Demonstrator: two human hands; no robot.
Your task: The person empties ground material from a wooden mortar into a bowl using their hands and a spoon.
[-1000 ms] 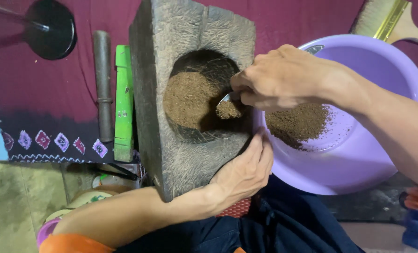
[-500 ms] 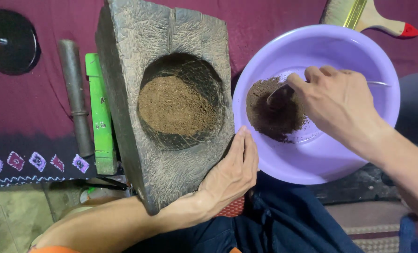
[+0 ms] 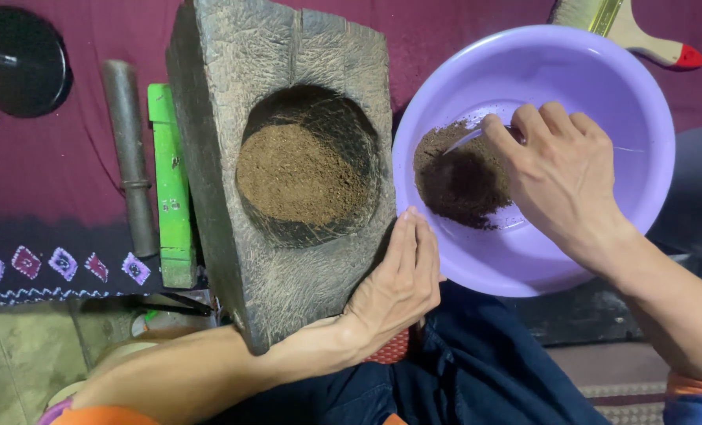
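A heavy wooden mortar block (image 3: 280,63) lies tilted in front of me, its round hollow filled with brown powder (image 3: 300,175). My left hand (image 3: 398,283) presses flat against the block's lower right side, fingers together. To the right sits a purple plastic basin (image 3: 642,102) with a heap of the same brown powder (image 3: 461,177). My right hand (image 3: 559,173) is inside the basin, closed on a metal spoon (image 3: 465,140) whose bowl touches the heap.
A green wooden bar (image 3: 170,189) and a grey metal pestle rod (image 3: 129,157) lie left of the block on a maroon cloth. A black round lid (image 3: 16,59) is at top left. A paintbrush (image 3: 626,27) lies behind the basin.
My right hand carried the spoon from the mortar hollow over into the purple basin and now rests at the powder heap there. My left hand stays on the block.
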